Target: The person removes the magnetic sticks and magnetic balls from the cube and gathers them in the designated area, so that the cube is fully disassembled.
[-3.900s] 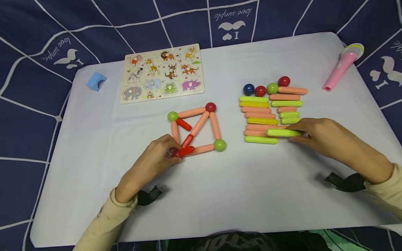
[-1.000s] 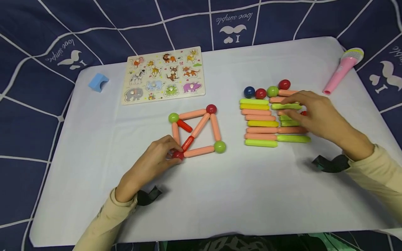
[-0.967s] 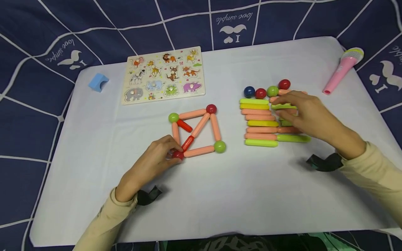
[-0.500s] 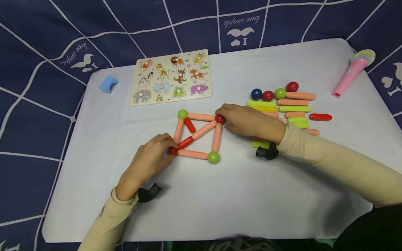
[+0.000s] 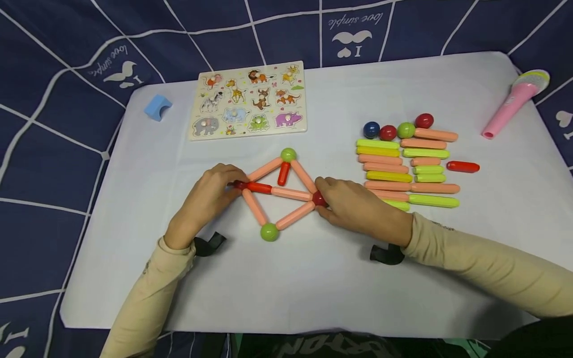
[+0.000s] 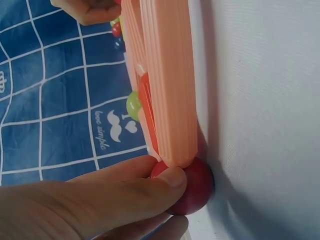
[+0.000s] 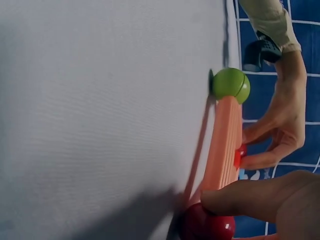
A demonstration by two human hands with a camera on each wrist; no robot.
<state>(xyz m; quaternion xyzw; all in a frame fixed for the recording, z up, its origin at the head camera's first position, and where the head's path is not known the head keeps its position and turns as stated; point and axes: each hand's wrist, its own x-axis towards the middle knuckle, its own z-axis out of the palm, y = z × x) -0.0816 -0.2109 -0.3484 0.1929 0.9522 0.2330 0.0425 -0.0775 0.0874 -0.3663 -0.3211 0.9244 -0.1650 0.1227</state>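
Note:
A flat diamond frame of salmon rods joined by balls lies before me in the head view, with a green ball (image 5: 288, 154) at its far corner and another green ball (image 5: 269, 232) at its near one. A red rod (image 5: 259, 188) and a salmon rod (image 5: 292, 194) run across its middle. My left hand (image 5: 210, 199) pinches the left corner's dark red ball (image 6: 192, 190), thumb on top in the left wrist view. At the opposite corner my right hand (image 5: 358, 204) grips a second red ball (image 5: 320, 198). A short red rod (image 5: 283, 173) hangs off the far green ball.
Right of the frame, green, yellow and salmon rods (image 5: 388, 176) lie in rows below several loose balls (image 5: 388, 132). A loose red rod (image 5: 463, 166) lies beside them. Farther off are an animal puzzle board (image 5: 248, 102), a blue arch block (image 5: 157, 107) and a pink toy microphone (image 5: 510, 109).
My right hand has left the rod rows, where a green and a red rod now lie, and taken the frame's red ball. Both hands have turned the frame clockwise.

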